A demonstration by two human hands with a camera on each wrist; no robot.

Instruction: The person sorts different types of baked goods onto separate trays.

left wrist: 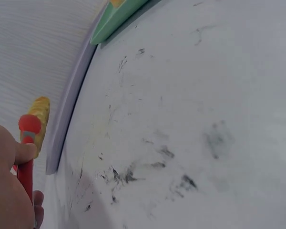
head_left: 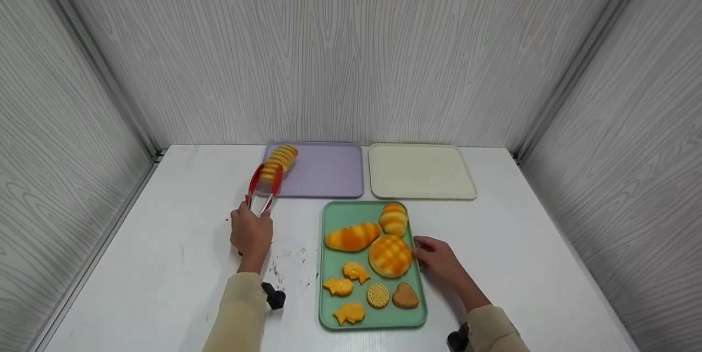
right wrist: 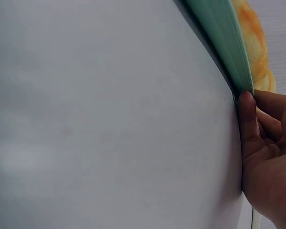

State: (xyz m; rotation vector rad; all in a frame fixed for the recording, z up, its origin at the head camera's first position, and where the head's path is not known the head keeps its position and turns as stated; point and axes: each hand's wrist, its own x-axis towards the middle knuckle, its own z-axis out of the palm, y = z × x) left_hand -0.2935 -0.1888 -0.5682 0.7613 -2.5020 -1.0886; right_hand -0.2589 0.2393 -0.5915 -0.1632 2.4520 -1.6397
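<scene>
Left side: open table [head_left: 159,264] from the left wall [head_left: 71,138] to the left hand [head_left: 252,233], plus a lane between that hand and the green tray [head_left: 348,211]. Right hand [head_left: 441,260] grips the green tray's right rim, so blocked there; table beyond it runs open to the right wall [head_left: 620,138]. Purple tray [head_left: 329,171]: left end taken by a ridged roll [head_left: 285,155] and the tongs [head_left: 277,179] around its near end, free surface right of those. Cream tray [head_left: 422,171]: free edge to edge. Gap between those two is narrow. Back wall [head_left: 340,67] closes off the rear. Breads [head_left: 390,256] crowd the green tray's far right; its far-left corner has room.
</scene>
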